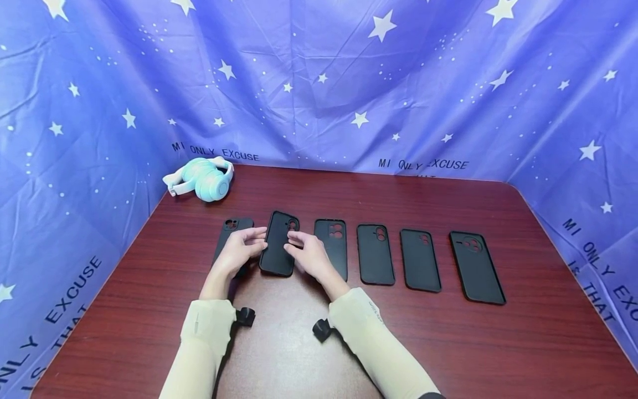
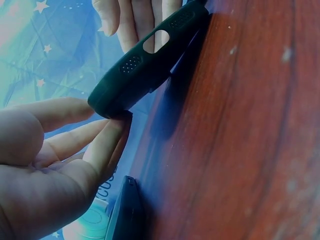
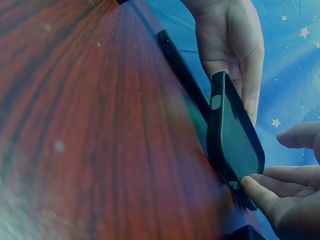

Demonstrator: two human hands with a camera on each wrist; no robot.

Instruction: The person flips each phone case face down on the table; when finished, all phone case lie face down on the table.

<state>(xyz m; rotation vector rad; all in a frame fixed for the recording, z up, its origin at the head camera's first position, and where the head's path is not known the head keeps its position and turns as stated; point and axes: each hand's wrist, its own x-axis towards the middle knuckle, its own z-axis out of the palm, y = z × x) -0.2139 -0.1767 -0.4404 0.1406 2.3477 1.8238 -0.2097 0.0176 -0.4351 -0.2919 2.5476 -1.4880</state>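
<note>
A person's left hand has a pinching grip on the 9 o'clock edge of a tilted black phone case at the table. The right hand meets the 3 o'clock edge; I cannot tell whether its grip pinches. Four more cases line up toward 3 o'clock; headphones lie toward 10.
</note>
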